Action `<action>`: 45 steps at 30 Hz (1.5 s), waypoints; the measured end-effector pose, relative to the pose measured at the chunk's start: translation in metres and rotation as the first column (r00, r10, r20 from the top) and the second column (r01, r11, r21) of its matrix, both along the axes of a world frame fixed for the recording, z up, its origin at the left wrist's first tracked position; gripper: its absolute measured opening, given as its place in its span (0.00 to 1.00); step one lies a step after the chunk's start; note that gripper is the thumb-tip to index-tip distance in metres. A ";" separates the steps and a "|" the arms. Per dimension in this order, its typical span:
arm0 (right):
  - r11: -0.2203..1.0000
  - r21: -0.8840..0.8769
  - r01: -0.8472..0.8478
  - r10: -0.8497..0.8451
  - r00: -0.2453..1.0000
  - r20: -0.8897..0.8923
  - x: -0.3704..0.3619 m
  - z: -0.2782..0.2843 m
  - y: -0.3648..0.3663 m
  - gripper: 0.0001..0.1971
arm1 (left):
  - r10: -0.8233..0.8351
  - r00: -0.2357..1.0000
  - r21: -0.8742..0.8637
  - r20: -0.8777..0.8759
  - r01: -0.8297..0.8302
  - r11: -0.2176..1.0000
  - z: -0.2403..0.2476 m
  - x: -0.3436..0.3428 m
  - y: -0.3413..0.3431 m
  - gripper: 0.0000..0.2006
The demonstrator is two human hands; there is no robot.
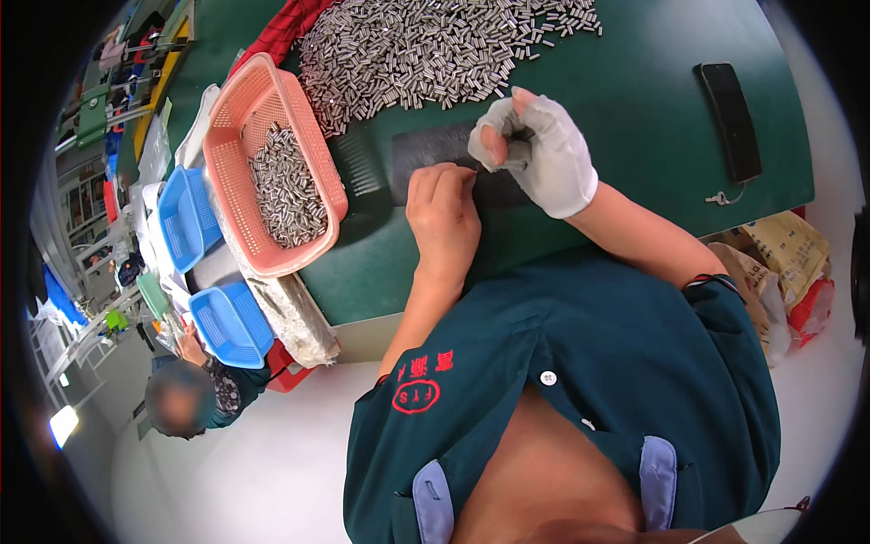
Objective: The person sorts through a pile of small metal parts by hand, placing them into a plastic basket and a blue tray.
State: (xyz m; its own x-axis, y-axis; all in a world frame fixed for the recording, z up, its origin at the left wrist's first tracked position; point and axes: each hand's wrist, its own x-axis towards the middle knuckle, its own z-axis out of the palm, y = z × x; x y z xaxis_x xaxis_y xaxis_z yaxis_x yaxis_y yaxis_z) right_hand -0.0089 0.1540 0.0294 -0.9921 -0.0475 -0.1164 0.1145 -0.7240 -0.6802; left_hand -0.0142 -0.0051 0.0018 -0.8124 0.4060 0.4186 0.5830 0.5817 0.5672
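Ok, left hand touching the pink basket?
Apart: the head view shows bare green tabletop between the left hand and the pink basket.

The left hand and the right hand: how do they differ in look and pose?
The left hand is bare, whereas the right hand wears a white glove with some fingertips exposed. The left hand reaches up from below, while the right hand slants in from the lower right. Both have bent fingers and are close together at the dark mat. Whether either holds something small, I can't tell.
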 end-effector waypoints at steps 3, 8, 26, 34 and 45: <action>0.997 0.068 0.035 -0.038 0.998 0.049 -0.002 0.006 -0.005 0.26 | 0.001 1.000 -0.001 -0.010 -0.001 1.000 0.002 0.000 0.000 0.07; 0.994 0.106 -0.010 0.007 0.999 0.031 -0.001 0.008 -0.011 0.24 | -0.001 1.000 0.002 -0.030 0.001 1.000 0.002 0.000 -0.004 0.06; 0.847 0.510 -0.151 0.259 0.955 -0.147 0.016 0.020 -0.010 0.05 | -0.397 0.834 0.758 0.383 -0.038 0.651 0.046 0.005 -0.028 0.02; 0.848 0.487 -0.210 0.289 0.953 -0.093 0.016 0.016 -0.009 0.06 | -0.335 0.876 0.670 0.348 0.017 0.742 0.049 0.005 -0.026 0.03; 0.880 0.448 -0.156 0.248 0.957 -0.153 0.012 0.011 -0.010 0.07 | -0.146 0.949 0.519 0.281 -0.022 0.855 0.069 0.000 -0.039 0.04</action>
